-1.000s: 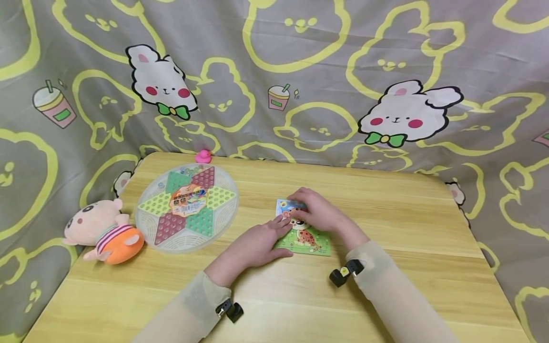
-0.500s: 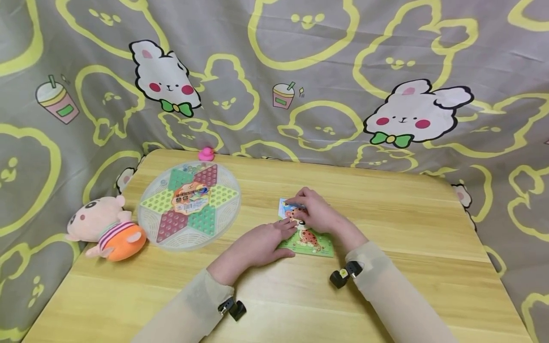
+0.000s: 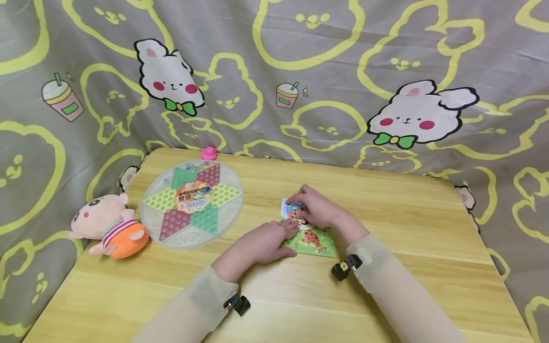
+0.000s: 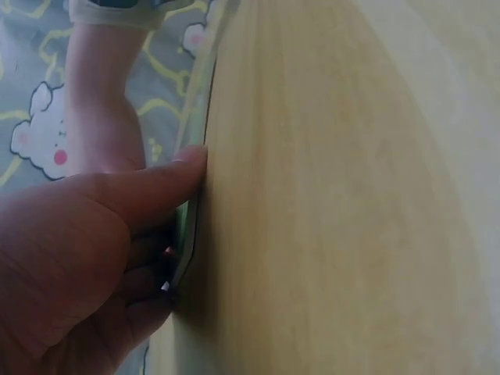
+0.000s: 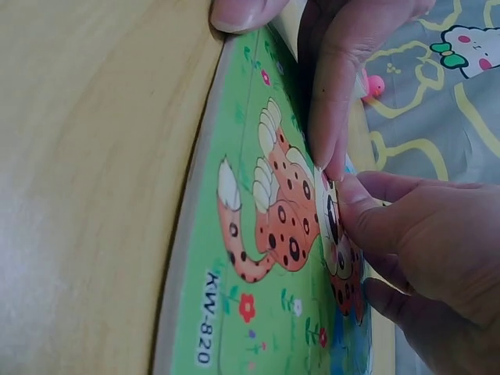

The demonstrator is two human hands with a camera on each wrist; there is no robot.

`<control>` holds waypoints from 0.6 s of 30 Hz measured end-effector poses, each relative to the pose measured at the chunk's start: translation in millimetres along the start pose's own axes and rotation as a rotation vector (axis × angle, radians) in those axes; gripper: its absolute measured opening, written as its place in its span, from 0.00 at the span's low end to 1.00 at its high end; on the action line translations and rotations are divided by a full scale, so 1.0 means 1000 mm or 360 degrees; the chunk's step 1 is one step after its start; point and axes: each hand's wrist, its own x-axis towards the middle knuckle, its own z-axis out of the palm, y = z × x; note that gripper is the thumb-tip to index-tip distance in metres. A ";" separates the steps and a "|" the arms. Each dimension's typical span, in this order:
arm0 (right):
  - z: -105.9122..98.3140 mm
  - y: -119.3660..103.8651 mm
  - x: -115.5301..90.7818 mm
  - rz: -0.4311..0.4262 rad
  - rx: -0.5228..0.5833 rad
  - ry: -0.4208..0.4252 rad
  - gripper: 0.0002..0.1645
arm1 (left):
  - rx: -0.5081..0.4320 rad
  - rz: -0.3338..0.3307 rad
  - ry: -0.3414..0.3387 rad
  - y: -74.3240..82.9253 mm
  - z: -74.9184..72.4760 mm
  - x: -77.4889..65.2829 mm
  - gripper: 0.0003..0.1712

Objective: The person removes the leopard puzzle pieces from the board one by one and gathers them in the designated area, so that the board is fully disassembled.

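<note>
A small leopard jigsaw puzzle (image 3: 327,248), a thin board with a green ground and blue top, lies flat on the table. My left hand (image 3: 265,242) rests along its left side, with straight fingers pressing on the leopard picture and the thumb by the lower-left edge. Over the upper part is my right hand (image 3: 320,209), its fingers and thumb bent about the leopard's head piece (image 5: 344,285). In the right wrist view, my right thumb meets the left fingertips at that piece. The left wrist view shows the board only edge-on, beside my left thumb (image 4: 183,168).
A round Chinese checkers board (image 3: 233,209) with a clear cover lies to the left, marbles at its back. Beside it lies a plush pig (image 3: 113,228) in orange shorts. A pink rubber duck (image 3: 208,153) stands at the table's back edge, before a patterned curtain (image 3: 240,28).
The head view has shifted slightly, so everything sits a little further right. Both hands stay on the puzzle with only slight finger movement.
</note>
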 end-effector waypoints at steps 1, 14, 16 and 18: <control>0.000 0.000 0.001 0.0007 0.0006 -0.0013 0.24 | 0.0006 -0.0004 -0.0006 0.001 0.000 0.000 0.39; 0.001 -0.002 0.008 0.0056 0.0084 -0.0049 0.22 | 0.0034 -0.0017 -0.0030 0.002 0.001 0.001 0.40; 0.001 -0.001 0.008 0.0061 0.0088 -0.0029 0.22 | 0.0032 -0.0014 -0.0027 0.001 0.001 0.001 0.40; 0.001 -0.001 0.007 0.0066 0.0083 -0.0007 0.22 | 0.0032 -0.0012 -0.0022 0.001 0.002 0.001 0.40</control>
